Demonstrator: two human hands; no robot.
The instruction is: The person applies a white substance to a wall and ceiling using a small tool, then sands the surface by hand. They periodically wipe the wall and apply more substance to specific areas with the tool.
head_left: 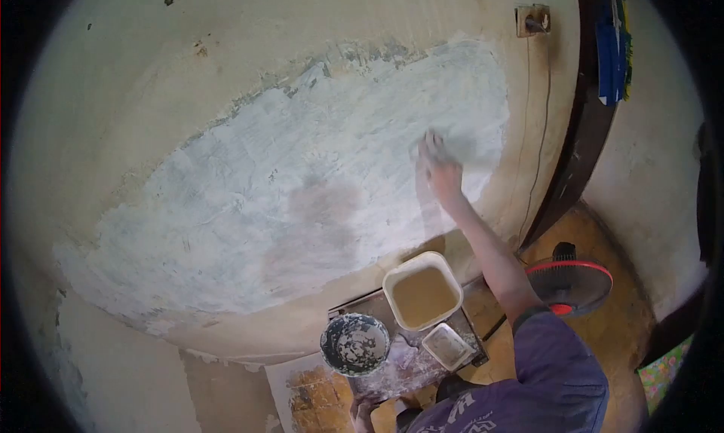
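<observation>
Pressure counts: sweep your right hand evenly, flat on the plaster; blur hides whether it grips anything. Left hand, far below it: state unclear.

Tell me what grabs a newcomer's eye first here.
A broad patch of pale grey-white plaster spreads across the cream wall, with the right hand laid against its upper right edge. Below stand a cream rectangular tub of tan liquid and a plaster-speckled round bowl.
</observation>
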